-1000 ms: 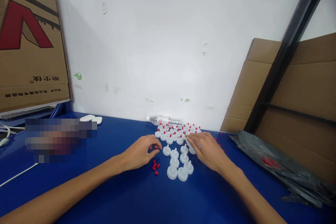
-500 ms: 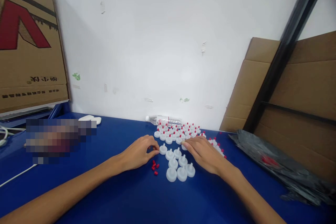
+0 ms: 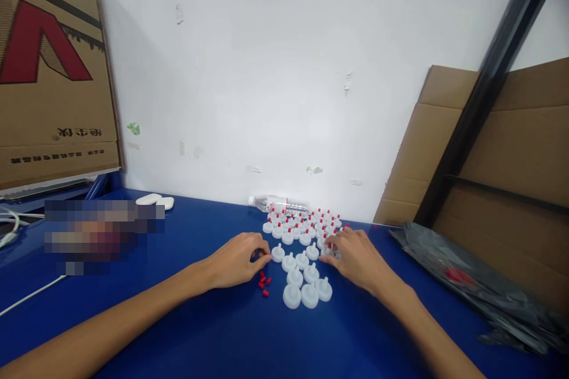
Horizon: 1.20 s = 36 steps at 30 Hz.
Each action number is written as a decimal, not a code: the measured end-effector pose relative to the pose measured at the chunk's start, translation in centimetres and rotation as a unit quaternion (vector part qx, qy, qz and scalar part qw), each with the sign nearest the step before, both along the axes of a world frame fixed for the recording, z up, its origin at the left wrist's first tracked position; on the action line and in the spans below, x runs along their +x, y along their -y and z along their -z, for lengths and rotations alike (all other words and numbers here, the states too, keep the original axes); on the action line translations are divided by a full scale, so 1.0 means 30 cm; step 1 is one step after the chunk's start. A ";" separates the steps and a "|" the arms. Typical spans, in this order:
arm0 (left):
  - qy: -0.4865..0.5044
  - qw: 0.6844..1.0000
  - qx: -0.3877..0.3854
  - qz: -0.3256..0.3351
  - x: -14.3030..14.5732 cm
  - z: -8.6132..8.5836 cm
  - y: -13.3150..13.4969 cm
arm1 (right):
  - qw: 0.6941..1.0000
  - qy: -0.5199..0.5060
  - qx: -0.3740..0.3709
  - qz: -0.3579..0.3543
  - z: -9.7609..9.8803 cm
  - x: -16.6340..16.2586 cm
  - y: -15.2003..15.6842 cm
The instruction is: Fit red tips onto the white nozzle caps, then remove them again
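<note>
My left hand (image 3: 242,260) rests on the blue table with thumb and fingertips pinched together. Its fingertips are right beside a bare white nozzle cap (image 3: 278,253); anything inside the pinch is hidden. My right hand (image 3: 358,257) has its thumb and fingers curled around a red-tipped white nozzle cap (image 3: 328,250), partly covered by the fingers. Between the hands stand several white nozzle caps (image 3: 294,276) without red tips. Several small loose red tips (image 3: 262,281) lie just below my left hand. Behind is a cluster of white nozzle caps with red tips (image 3: 288,237).
A clear plastic bottle (image 3: 278,205) lies along the wall behind the caps. Grey plastic bags (image 3: 457,272) lie at the right, by leaning cardboard (image 3: 422,154). A large carton (image 3: 57,112), a white cable (image 3: 31,296) and white objects (image 3: 153,199) are at the left.
My right hand has moved right, off a bare white nozzle cap and over to a red-tipped one. My left hand stays almost in place. The view has shifted slightly.
</note>
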<state>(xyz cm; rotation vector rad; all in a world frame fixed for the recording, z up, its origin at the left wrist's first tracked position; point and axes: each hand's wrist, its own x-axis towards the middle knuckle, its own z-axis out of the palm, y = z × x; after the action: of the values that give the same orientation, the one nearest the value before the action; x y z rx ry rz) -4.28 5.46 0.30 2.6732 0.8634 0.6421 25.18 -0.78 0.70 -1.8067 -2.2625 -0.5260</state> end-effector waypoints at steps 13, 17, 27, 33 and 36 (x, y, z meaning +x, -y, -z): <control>0.039 0.998 0.013 -0.039 0.002 -0.015 0.003 | 0.999 -0.037 0.018 0.010 -0.002 -0.018 0.004; 0.067 0.996 0.039 -0.048 0.005 -0.031 0.016 | 0.987 -0.135 0.088 -0.005 -0.046 -0.061 0.032; 0.045 0.987 0.140 0.061 0.032 -0.047 0.114 | 0.950 -0.102 0.122 -0.269 -0.022 -0.207 0.082; 0.017 0.987 0.146 0.067 0.037 -0.037 0.107 | 0.941 -0.107 0.129 -0.294 -0.028 -0.221 0.086; 0.006 0.989 0.124 0.081 0.033 -0.036 0.107 | 0.933 -0.114 0.142 -0.311 -0.024 -0.216 0.085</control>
<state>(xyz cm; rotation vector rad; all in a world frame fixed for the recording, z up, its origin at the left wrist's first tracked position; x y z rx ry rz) -3.29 2.25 1.39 2.9183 0.5875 0.7695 18.70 -3.35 1.43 -0.8870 -2.2769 -0.4576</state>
